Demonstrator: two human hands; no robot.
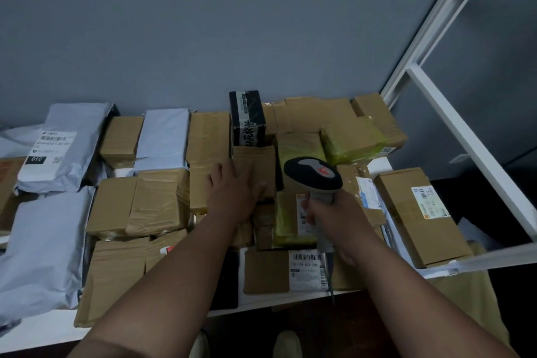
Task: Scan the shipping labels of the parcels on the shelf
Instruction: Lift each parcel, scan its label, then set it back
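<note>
Grey mailing bags (43, 244) run off the left edge of a white shelf (37, 331) packed with brown parcels, their labels mostly too blurred to read. The left hand (232, 197) lies flat, fingers spread, on a small brown box (255, 165) mid-shelf. Just beside it, the right hand (337, 215) grips a grey scanner (313, 174) by the handle, its head above a yellow-green parcel (290, 221) that the hand partly hides. A long box (418, 212) overhangs the shelf's right edge by the white frame (465, 142).
</note>
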